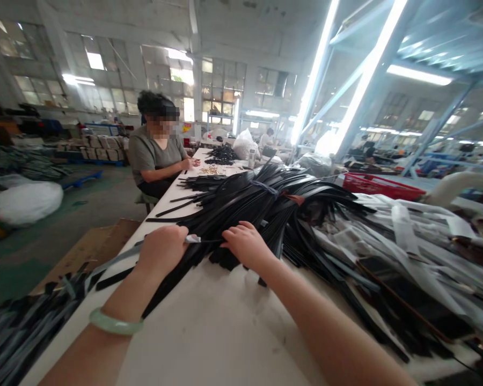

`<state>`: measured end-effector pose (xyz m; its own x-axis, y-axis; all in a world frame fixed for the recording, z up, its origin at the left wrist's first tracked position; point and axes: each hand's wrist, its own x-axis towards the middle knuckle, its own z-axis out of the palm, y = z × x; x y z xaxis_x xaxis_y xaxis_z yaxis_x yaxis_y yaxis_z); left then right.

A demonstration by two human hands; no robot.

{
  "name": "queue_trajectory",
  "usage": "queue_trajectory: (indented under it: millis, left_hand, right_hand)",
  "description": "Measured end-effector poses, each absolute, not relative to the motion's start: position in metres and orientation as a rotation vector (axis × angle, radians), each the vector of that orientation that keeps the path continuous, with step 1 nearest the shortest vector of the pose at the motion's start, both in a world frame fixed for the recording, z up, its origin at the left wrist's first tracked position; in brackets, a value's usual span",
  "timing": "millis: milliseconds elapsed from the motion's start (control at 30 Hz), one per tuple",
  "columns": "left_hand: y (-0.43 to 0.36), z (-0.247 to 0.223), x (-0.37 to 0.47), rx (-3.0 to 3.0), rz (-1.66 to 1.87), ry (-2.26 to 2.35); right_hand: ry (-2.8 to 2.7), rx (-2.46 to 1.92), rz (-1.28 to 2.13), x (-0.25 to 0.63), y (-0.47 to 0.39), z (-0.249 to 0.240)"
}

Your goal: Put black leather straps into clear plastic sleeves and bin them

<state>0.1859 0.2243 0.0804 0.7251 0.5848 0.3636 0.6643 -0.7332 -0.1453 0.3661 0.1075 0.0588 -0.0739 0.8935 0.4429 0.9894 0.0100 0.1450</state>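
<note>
Black and narrow, the strip [211, 241] spans between the bare left hand [163, 246] and bare right hand [245, 244], both closed on it — likely light, bendy, slightly slick, best pinched beside the whitish wrapping [193, 239] at the left grip, with tied long black straps [229, 195] just beyond.

Black strips [225, 198]: smooth, leather-like, satin sheen along bends. Counter [209, 332] smooth, matt, faintly smudged; bangle [116, 324] polished, stone-like, glossy. Crate [382, 186] looks hard plastic, cardboard [92, 247] dull and matt, floor bag [27, 205] translucent plastic film
</note>
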Motion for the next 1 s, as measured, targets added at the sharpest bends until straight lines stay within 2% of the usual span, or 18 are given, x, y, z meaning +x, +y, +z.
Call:
queue_trajectory:
  millis: [100, 267, 467, 600, 700, 900, 1000]
  left_hand:
    - [0.223, 0.082, 0.185, -2.628, -0.451, -1.071]
    - [0.205, 0.075, 0.195, -2.777, -0.407, -0.864]
    - [0.222, 0.076, 0.187, -2.648, -0.369, -1.122]
    - [0.209, 0.067, 0.197, -2.788, -0.382, -0.953]
    - [0.206, 0.063, 0.200, -2.825, -0.397, -0.892]
    - [0.232, 0.072, 0.183, -2.648, -0.477, -1.171]
    - [0.223, 0.070, 0.188, -2.712, -0.465, -1.058]
  right_hand:
    - [-2.014, -2.044, -0.635, 0.365, 0.107, 0.062]
    - [-2.118, -1.970, -0.544, 0.331, 0.101, 0.061]
    - [-1.975, -2.243, -0.456, 0.362, 0.105, 0.062]
    - [-2.042, -2.121, -0.509, 0.344, 0.104, 0.061]
    - [-2.023, -2.109, -0.398, 0.334, 0.103, 0.058]
    - [-1.870, -2.088, -0.127, 0.356, 0.106, 0.056]
    - [-1.882, -1.976, -0.037, 0.344, 0.104, 0.054]
